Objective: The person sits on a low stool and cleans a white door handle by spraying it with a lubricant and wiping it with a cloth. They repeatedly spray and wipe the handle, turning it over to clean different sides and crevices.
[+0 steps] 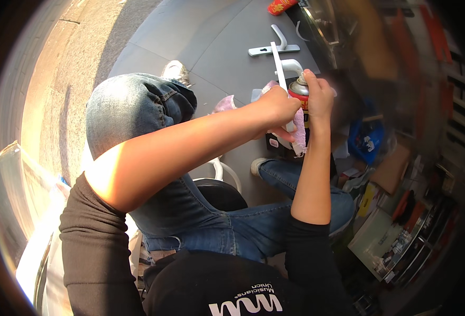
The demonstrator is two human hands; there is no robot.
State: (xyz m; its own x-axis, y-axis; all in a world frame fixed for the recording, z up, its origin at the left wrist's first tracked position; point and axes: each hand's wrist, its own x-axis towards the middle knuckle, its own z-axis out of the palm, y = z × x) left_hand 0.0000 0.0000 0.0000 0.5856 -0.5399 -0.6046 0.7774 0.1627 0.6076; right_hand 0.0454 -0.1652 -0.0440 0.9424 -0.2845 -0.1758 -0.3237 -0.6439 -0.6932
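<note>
One tight grip from the left hand (281, 109): fingers clenched on a white door handle (277, 66), its lower plate half lost behind the knuckles, pink cloth (301, 134) bunched alongside. Right hand (320, 100) grasps a spray can (299, 90), nozzle hard to see, body partly masked. Beyond, another handle (266, 51) lies on grey floor (211, 42); a red container (281, 6) is cut off up top; clutter (401, 226) rightward blurs.

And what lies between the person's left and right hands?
In the head view: the spray can, held in the right hand, and some pink cloth by the left hand.
</note>
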